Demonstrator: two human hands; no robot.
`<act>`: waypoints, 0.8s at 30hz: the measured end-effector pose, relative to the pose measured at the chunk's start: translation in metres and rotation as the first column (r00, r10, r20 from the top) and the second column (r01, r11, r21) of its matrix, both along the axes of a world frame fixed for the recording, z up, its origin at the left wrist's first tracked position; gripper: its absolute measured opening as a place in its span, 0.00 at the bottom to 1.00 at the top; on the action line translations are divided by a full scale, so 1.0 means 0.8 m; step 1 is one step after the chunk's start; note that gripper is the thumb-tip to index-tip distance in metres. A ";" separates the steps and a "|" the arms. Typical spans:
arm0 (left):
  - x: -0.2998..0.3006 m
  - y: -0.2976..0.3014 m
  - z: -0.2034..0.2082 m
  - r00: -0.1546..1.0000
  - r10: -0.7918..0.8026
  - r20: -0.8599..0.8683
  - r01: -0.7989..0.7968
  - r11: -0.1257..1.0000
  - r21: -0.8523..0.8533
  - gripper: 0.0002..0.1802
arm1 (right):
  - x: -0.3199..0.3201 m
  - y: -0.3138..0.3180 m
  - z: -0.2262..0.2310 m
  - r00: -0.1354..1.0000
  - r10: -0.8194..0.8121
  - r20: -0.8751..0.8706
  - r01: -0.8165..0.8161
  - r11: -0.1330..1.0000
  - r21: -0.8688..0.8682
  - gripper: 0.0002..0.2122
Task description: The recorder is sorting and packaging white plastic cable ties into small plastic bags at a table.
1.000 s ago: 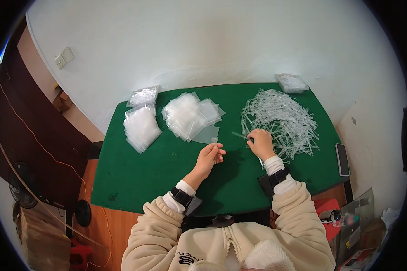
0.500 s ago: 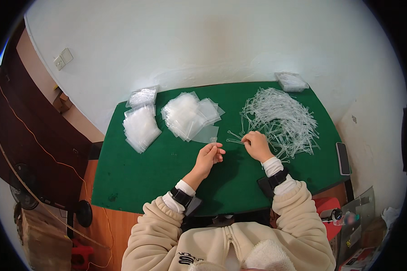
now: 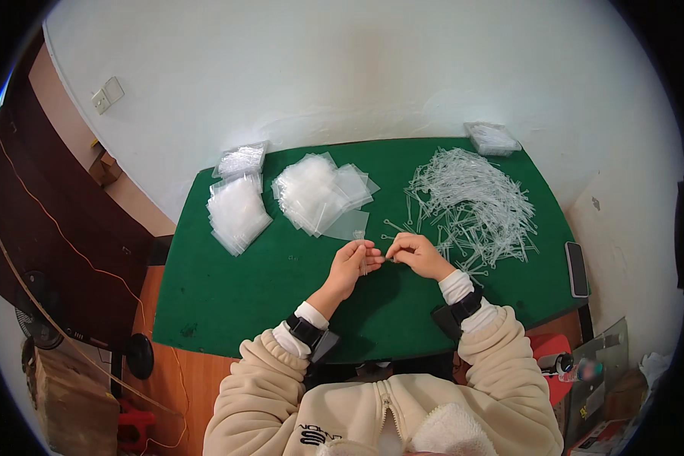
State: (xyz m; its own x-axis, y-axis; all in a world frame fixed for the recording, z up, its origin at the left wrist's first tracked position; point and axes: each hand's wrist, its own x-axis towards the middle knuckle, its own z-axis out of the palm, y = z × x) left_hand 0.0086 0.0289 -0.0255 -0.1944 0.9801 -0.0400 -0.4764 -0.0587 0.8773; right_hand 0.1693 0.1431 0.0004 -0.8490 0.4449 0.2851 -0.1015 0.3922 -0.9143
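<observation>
My right hand [image 3: 418, 256] has shifted toward the clear sticks [image 3: 359, 236] my left hand [image 3: 347, 269] pinches; whether my curled right fingers grip anything, I cannot tell. Clear bags [image 3: 308, 190] lie beyond my left fingers, a stick pile [image 3: 498, 209] beyond my right.

Dark lettering [image 3: 328, 435] and rounded emblem [image 3: 311, 438] on the cream jacket's [image 3: 357, 406] chest.
</observation>
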 end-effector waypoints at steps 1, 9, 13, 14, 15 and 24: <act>0.000 0.000 0.001 1.000 -0.019 0.014 0.019 1.000 -0.017 0.13 | 0.000 0.002 0.001 0.999 0.037 -0.018 -0.036 0.998 0.047 0.03; 0.003 0.000 0.002 0.996 -0.076 -0.040 0.070 0.990 -0.120 0.13 | -0.001 0.002 -0.014 0.997 -0.081 -0.021 0.081 0.881 0.466 0.04; -0.004 0.002 0.002 0.999 -0.033 -0.043 0.027 0.989 -0.143 0.13 | -0.002 0.011 -0.017 0.995 -0.095 0.027 0.073 0.894 0.443 0.04; -0.005 0.004 0.004 0.998 -0.029 -0.055 0.022 0.992 -0.127 0.14 | -0.002 0.010 -0.013 0.994 -0.097 0.042 0.070 0.901 0.428 0.04; -0.005 0.005 0.006 0.997 -0.024 -0.068 0.017 0.994 -0.110 0.14 | -0.001 0.010 -0.009 0.991 -0.087 0.105 0.039 0.919 0.393 0.04; -0.006 0.002 0.006 0.996 0.068 -0.052 -0.071 0.995 -0.063 0.14 | 0.014 -0.002 0.013 0.925 0.251 0.286 -0.365 0.800 0.476 0.03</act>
State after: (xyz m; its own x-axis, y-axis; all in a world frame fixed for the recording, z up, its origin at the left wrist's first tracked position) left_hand 0.0040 0.0301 -0.0206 -0.2652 0.9598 -0.0918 -0.4289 -0.0321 0.9028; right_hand 0.1804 0.1415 0.0106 -0.9785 -0.0129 0.2059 -0.1372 0.7863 -0.6025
